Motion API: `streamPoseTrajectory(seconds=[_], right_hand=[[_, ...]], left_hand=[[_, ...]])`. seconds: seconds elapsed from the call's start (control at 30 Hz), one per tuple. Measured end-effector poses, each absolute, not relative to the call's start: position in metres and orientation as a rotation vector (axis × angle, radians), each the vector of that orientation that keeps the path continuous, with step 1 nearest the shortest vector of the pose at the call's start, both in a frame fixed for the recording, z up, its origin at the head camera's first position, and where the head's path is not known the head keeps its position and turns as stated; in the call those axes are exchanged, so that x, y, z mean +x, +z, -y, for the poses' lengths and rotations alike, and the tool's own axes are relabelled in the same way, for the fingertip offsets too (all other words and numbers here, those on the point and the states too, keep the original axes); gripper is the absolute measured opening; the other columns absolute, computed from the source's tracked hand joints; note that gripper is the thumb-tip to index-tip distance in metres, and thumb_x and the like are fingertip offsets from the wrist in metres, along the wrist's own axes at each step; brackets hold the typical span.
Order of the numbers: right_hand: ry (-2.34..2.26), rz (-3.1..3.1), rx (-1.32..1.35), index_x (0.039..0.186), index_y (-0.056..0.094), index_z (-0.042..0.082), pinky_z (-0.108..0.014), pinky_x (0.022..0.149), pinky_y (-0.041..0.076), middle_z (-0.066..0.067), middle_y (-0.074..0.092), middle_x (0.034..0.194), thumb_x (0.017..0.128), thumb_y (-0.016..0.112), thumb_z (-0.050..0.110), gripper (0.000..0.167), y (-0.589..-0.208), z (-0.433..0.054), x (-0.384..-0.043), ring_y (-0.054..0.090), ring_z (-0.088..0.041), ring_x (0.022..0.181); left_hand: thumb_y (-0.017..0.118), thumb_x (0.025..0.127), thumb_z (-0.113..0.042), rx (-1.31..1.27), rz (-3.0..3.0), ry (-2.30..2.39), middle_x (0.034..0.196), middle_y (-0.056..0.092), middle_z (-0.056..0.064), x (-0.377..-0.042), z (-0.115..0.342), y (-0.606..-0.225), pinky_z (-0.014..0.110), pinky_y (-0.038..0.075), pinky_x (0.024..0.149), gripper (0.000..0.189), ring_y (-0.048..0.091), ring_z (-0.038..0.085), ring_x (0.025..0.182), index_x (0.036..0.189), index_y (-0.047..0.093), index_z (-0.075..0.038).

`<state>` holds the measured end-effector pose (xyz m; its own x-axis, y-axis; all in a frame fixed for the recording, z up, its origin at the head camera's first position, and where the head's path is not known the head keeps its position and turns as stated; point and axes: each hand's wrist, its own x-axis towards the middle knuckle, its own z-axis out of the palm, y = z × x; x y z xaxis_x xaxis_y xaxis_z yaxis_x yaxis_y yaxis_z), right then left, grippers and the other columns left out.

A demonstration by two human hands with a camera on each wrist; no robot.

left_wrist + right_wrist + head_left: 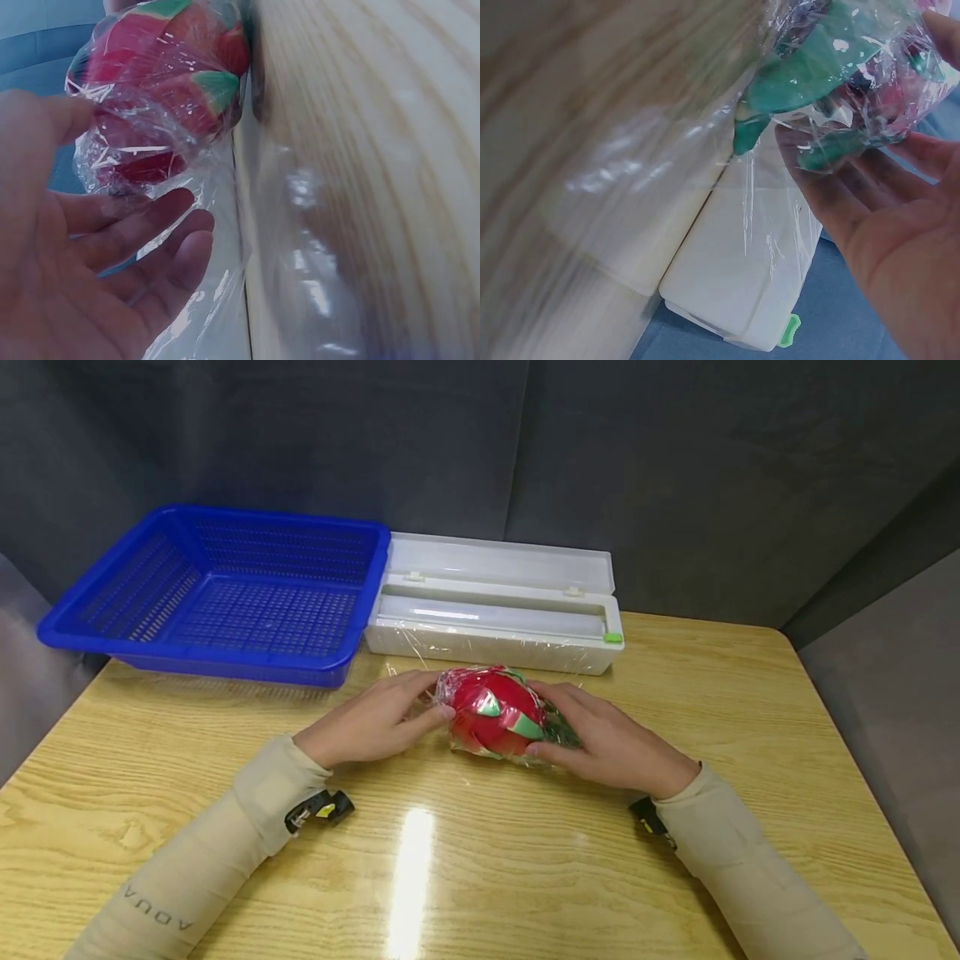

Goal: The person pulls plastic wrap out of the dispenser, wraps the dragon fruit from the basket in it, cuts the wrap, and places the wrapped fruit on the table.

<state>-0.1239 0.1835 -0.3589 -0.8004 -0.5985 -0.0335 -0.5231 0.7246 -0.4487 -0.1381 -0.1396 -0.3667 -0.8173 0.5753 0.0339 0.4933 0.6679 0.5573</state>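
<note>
A red dragon fruit point(487, 714) with green scale tips lies on the table in crinkled clear plastic wrap point(161, 124). My left hand point(382, 717) holds its left end between thumb and forefinger, with the other fingers loosely spread, as the left wrist view shows. At the opposite end, my right hand point(600, 731) grips the wrapped fruit, the thumb in front and the fingers behind it. In the right wrist view, green leafy tips point(802, 79) show through the wrap beside my right fingers.
Behind the fruit stands a white cling wrap box point(495, 650), its lid up and a roll point(491, 614) inside. A blue plastic basket point(225, 658) sits at the back left. The wooden table point(570, 877) ends at a dark curtain point(675, 485).
</note>
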Motion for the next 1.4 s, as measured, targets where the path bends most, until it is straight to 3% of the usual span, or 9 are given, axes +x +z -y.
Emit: streamPoseTrajectory(seconds=[0.33,0.57,0.87,1.23,1.4], right_hand=[[-0.624,-2.768,-0.867,0.162,0.031,0.022,-0.052,0.111,0.052,-0.007,0.049,0.156,0.092,0.071,0.058,0.088,-0.354,-0.187,-0.122,0.056,-0.029,0.140],[-0.619,-2.776,-0.854,0.162,0.030,0.023,-0.052,0.112,0.051,-0.006,0.049,0.157,0.091,0.070,0.061,0.090,-0.352,-0.189,-0.121,0.055,-0.029,0.140],[-0.624,-2.778,-0.856,0.162,0.031,0.022,-0.051,0.112,0.051,-0.005,0.049,0.156,0.091,0.070,0.061,0.090,-0.352,-0.189,-0.121,0.056,-0.026,0.139],[-0.644,-2.786,-0.868,0.161,0.033,0.020,-0.051,0.112,0.051,-0.005,0.047,0.158,0.092,0.067,0.063,0.088,-0.350,-0.194,-0.125,0.058,-0.027,0.136],[-0.682,-2.810,-0.792,0.161,0.034,0.022,-0.052,0.107,0.054,-0.003,0.047,0.158,0.093,0.066,0.063,0.085,-0.346,-0.203,-0.127,0.060,-0.027,0.133]], left_hand=[[0.052,0.105,-0.037,0.892,-2.715,0.848,0.147,0.062,0.008,-0.138,0.139,-0.361,0.050,0.048,0.116,0.051,0.060,0.029,0.136,0.151,0.051,-0.015],[0.047,0.106,-0.033,0.893,-2.691,0.872,0.148,0.061,0.004,-0.138,0.138,-0.358,0.046,0.047,0.117,0.051,0.059,0.025,0.137,0.154,0.048,-0.018],[0.050,0.108,-0.042,0.924,-2.719,0.870,0.151,0.059,0.010,-0.137,0.138,-0.360,0.050,0.046,0.118,0.056,0.056,0.030,0.142,0.154,0.048,-0.011],[0.048,0.107,-0.053,0.806,-2.724,0.884,0.154,0.056,0.009,-0.138,0.142,-0.362,0.050,0.048,0.116,0.061,0.064,0.027,0.132,0.158,0.042,-0.020],[0.049,0.106,-0.052,0.815,-2.762,0.871,0.153,0.057,0.008,-0.137,0.142,-0.361,0.050,0.047,0.116,0.061,0.060,0.028,0.137,0.156,0.045,-0.018]])
